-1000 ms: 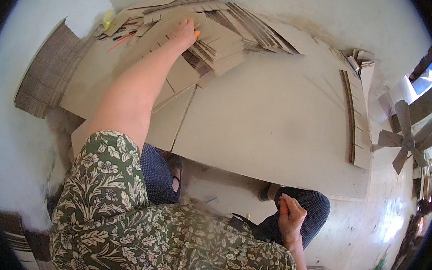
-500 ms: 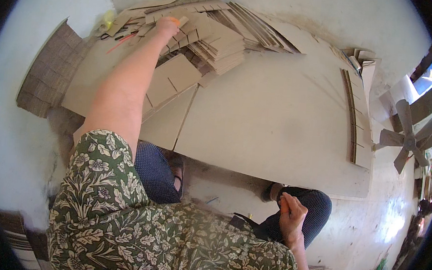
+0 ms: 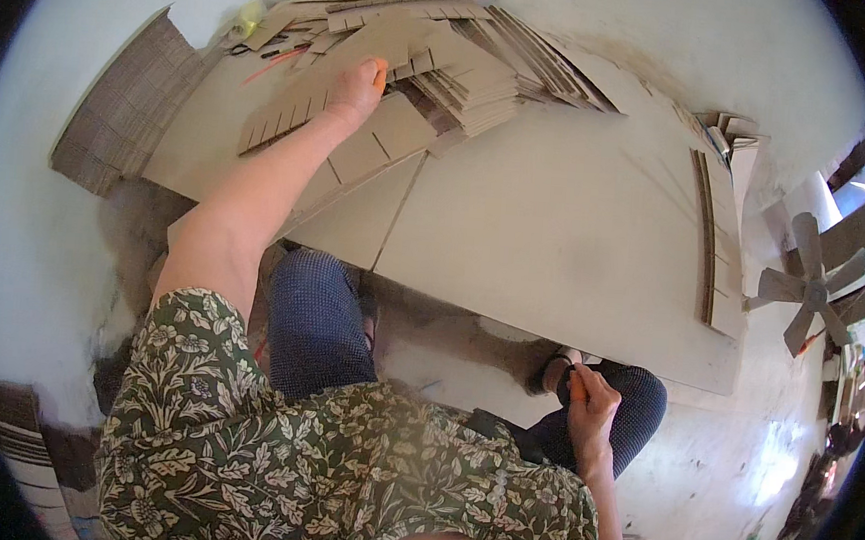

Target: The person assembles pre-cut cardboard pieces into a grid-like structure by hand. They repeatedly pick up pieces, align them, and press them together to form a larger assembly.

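My left hand [image 3: 357, 92] is closed over the edge of a slotted cardboard sheet [image 3: 281, 119], above the heap at the far left of the table. A row of short cuts runs along the near edge of that sheet, and part of it is blurred. Something orange covers a fingertip or thumb of this hand. Beneath the forearm, more slotted cardboard pieces [image 3: 394, 132] lie stacked. My right hand [image 3: 593, 407] is closed in front of my right knee, well away from the cardboard. What its fingers hold, if anything, does not show.
A cardboard stack [image 3: 480, 88] and leaning sheets [image 3: 557, 63] lie at the back of the table [image 3: 556, 219]. Slotted strips [image 3: 705, 239] stand along its right side. A brown ridged panel [image 3: 129, 98] leans at the left wall. A fan [image 3: 814, 292] stands at the right.
My left hand has come nearer and slightly right, with the slotted sheet now stretching out on its left. The right hand stays closed by the knee. The whole view has shifted a little.
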Action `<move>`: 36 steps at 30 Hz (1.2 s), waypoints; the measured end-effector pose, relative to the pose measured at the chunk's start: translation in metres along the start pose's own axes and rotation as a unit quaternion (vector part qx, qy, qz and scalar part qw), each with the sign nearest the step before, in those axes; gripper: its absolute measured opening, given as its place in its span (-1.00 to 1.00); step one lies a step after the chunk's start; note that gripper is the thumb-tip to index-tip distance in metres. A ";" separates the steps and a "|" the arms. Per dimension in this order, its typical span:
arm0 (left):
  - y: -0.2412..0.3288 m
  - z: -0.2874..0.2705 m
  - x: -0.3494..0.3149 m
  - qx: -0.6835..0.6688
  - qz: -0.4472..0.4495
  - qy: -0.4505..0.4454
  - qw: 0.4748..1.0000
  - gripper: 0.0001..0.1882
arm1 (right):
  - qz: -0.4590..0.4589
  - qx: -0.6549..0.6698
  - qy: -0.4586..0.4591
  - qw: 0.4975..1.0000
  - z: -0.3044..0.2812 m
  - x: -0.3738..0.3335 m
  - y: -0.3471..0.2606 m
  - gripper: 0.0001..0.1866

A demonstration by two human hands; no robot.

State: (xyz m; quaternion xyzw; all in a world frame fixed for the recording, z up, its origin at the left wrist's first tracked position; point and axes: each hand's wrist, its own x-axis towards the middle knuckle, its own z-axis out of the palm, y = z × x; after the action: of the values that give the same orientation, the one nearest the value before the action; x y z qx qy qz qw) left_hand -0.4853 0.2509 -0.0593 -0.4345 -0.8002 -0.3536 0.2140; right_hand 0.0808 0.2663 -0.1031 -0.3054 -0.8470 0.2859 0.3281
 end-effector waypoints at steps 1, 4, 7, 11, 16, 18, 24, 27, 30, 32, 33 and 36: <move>-0.010 -0.004 -0.002 0.025 -0.008 -0.032 0.999 -0.76 | 0.004 -0.002 -0.011 1.000 -0.002 0.001 -0.001 -0.95; -0.017 -0.010 -0.028 0.053 -0.087 -0.078 0.992 -0.64 | 0.008 -0.011 -0.039 0.999 -0.013 -0.001 0.004 -0.92; 0.034 -0.041 -0.069 0.106 0.027 -0.091 0.990 -0.51 | 0.013 -0.024 -0.030 0.999 -0.010 -0.002 0.009 -0.89; 0.057 -0.058 -0.118 0.254 0.094 -0.159 0.949 -0.44 | -0.006 -0.034 -0.026 0.999 -0.010 0.000 0.008 -0.89; 0.060 -0.075 -0.091 0.139 -0.050 -0.313 0.938 -0.66 | 0.009 -0.015 -0.029 0.999 -0.009 -0.003 0.021 -0.85; 0.067 -0.070 -0.092 0.156 0.004 -0.268 0.951 -0.76 | 0.048 0.012 -0.040 0.998 -0.011 0.004 0.032 -0.83; 0.157 -0.094 -0.134 0.057 0.316 -0.187 0.928 -0.83 | 0.298 0.390 -0.106 0.865 0.003 0.024 0.009 -0.61; 0.184 -0.091 -0.165 -0.003 0.398 -0.155 0.904 -0.77 | 0.342 0.526 -0.169 0.760 0.017 0.046 -0.006 -0.51; 0.190 -0.082 -0.189 -0.052 0.420 -0.168 0.890 -0.74 | 0.362 0.597 -0.175 0.694 0.039 0.063 -0.005 -0.52; 0.191 -0.079 -0.200 -0.042 0.410 -0.210 0.887 -0.72 | 0.383 0.538 -0.111 0.742 0.053 0.075 -0.015 -0.56; 0.193 -0.081 -0.202 -0.032 0.412 -0.232 0.880 -0.70 | 0.396 0.544 -0.100 0.733 0.055 0.077 -0.011 -0.57; 0.199 -0.084 -0.208 -0.060 0.387 -0.224 0.892 -0.68 | 0.411 0.554 -0.073 0.720 0.058 0.078 -0.008 -0.61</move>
State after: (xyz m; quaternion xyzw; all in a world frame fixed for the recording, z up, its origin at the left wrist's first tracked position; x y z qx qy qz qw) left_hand -0.2031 0.1489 -0.0633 -0.7898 -0.5723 -0.1837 0.1226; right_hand -0.0107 0.2999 -0.1038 -0.3650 -0.3502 0.8325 0.2261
